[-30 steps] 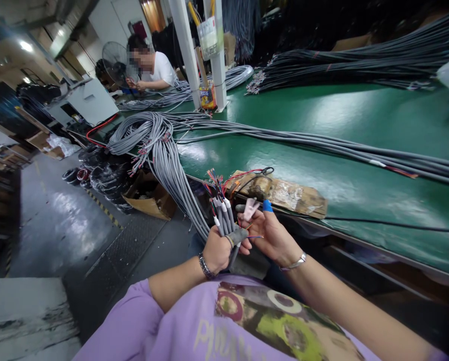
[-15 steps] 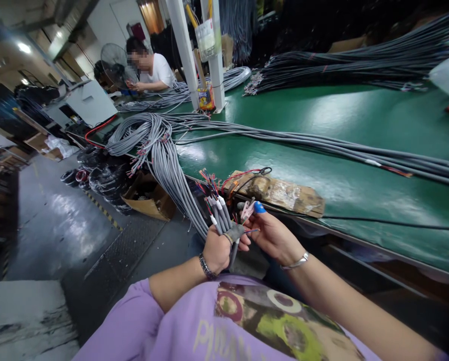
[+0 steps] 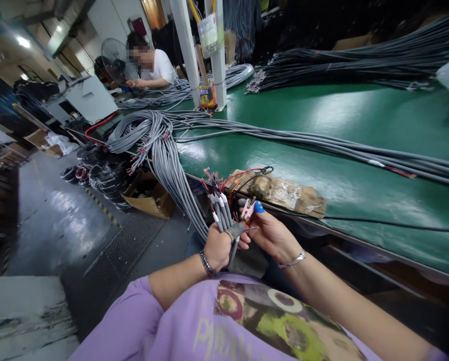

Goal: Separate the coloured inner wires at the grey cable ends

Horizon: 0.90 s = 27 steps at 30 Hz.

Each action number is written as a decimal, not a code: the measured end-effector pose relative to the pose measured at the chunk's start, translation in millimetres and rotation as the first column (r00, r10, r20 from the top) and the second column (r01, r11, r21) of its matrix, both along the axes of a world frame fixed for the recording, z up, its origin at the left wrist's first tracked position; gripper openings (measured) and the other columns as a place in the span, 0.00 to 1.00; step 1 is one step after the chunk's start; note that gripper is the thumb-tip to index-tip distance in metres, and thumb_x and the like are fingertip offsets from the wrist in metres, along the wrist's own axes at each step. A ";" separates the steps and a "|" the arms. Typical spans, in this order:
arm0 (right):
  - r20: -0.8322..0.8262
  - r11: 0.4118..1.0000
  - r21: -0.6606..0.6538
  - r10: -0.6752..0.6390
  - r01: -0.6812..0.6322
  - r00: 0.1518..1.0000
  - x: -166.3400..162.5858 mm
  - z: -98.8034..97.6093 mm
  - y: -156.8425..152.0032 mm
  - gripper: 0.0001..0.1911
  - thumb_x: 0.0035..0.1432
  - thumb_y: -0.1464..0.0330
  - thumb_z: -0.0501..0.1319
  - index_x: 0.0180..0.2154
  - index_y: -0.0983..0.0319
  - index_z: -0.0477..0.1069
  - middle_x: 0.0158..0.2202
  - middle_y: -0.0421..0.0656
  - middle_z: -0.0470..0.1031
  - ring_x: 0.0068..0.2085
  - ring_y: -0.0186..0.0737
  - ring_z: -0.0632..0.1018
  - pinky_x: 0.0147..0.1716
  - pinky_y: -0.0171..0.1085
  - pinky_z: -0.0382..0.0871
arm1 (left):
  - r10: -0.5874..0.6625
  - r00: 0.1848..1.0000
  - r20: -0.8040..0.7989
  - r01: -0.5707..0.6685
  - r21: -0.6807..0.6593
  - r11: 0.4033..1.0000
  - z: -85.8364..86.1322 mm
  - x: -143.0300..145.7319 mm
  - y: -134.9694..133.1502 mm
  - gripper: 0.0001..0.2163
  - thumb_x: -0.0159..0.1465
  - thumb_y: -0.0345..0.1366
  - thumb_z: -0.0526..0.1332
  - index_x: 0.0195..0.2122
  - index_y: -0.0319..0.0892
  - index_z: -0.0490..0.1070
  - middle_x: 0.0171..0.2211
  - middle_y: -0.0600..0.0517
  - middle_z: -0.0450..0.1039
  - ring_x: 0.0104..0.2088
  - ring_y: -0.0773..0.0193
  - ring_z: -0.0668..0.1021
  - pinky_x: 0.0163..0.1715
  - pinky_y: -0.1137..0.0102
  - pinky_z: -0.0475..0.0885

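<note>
My left hand (image 3: 217,246) is closed round a bundle of grey cables (image 3: 224,216). Their ends fan upward, with thin coloured wires (image 3: 212,181) and white sleeves showing. A grey cover wraps the left thumb. Just to the right, my right hand (image 3: 275,233) pinches a small pink clip-like tool (image 3: 248,209), and one finger wears a blue cover (image 3: 259,207). A few coloured wires (image 3: 251,229) stick out between the two hands. The right fingertips are partly hidden, so I cannot tell whether the tool touches a wire.
Long grey cables (image 3: 284,134) lie along the green table (image 3: 310,110), and a coiled heap (image 3: 137,131) hangs over its edge. A taped wooden board (image 3: 280,193) sits at the near edge. Below stands a cardboard box (image 3: 149,198). A person (image 3: 158,67) works beyond.
The wire ends of the held cables have tipped slightly to the right. Both hands keep their grips in nearly the same place.
</note>
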State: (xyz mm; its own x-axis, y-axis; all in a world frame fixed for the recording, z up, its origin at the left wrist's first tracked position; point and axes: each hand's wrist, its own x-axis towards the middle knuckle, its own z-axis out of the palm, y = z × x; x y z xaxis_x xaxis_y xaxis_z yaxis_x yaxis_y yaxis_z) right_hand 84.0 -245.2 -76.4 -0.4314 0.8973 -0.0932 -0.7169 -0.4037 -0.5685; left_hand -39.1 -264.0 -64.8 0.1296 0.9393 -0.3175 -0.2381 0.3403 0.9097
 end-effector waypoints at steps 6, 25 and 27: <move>0.027 0.997 -0.060 -0.053 0.054 0.998 1.2 -5.1 -0.6 0.22 0.55 0.47 0.58 0.35 0.60 0.71 0.25 0.41 0.74 0.18 0.37 0.70 0.16 0.38 0.65 | 0.001 1.000 0.012 -0.001 0.001 1.000 4.3 -0.3 -2.8 0.19 0.47 0.49 0.69 0.23 0.36 0.70 0.17 0.51 0.71 0.15 0.70 0.71 0.16 0.75 0.65; 0.398 0.969 0.112 0.160 -0.221 0.903 17.6 9.3 -17.0 0.14 0.50 0.61 0.69 0.28 0.64 0.70 0.19 0.42 0.75 0.21 0.38 0.75 0.25 0.37 0.66 | -0.290 0.946 -0.148 0.302 0.066 0.951 -0.6 -14.3 -13.3 0.19 0.49 0.50 0.69 0.27 0.36 0.71 0.18 0.51 0.72 0.17 0.68 0.73 0.20 0.73 0.70; 0.401 0.975 0.098 0.143 -0.197 0.905 16.6 5.8 -17.6 0.14 0.50 0.61 0.69 0.28 0.64 0.70 0.19 0.42 0.74 0.21 0.37 0.75 0.24 0.36 0.66 | -0.295 0.946 -0.136 0.306 0.063 0.950 -0.5 -15.4 -13.2 0.19 0.49 0.50 0.69 0.26 0.36 0.71 0.18 0.51 0.72 0.17 0.68 0.73 0.20 0.73 0.70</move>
